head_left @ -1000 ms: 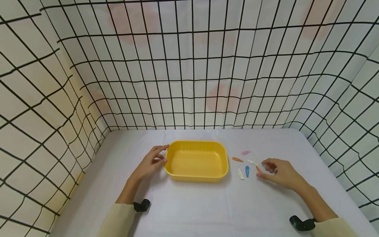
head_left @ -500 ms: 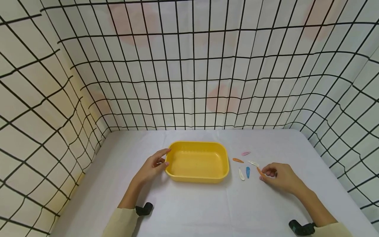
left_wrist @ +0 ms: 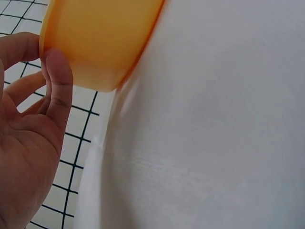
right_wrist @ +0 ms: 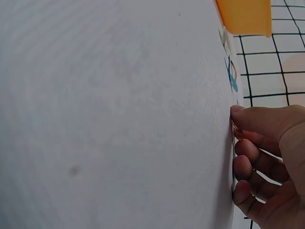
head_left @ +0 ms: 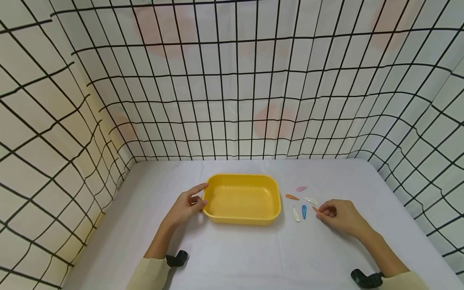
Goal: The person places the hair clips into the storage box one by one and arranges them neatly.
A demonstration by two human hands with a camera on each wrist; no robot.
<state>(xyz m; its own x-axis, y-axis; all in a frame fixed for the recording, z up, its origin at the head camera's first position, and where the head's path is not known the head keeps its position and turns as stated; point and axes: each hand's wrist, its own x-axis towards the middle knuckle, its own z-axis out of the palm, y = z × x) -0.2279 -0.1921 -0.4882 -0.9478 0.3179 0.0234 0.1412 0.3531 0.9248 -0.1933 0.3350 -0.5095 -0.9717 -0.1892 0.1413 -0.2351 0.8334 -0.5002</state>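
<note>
My right hand pinches one end of an orange hair clip at the table surface; its fingertips hide much of the clip. In the right wrist view, thumb and fingers are low against the cloth. Left of this hand lie a blue hair clip, two white clips, one upright in view and one slanted, another orange clip and a pink clip. My left hand holds the left rim of a yellow tray between thumb and index finger.
White cloth covers the table. A black wire grid stands round the back and both sides, with pale fabric behind. Each wrist carries a black camera, such as the left one.
My right hand has drawn its fingers together on the orange clip and lowered slightly. The left hand keeps its place at the tray rim. The view shifts a little.
</note>
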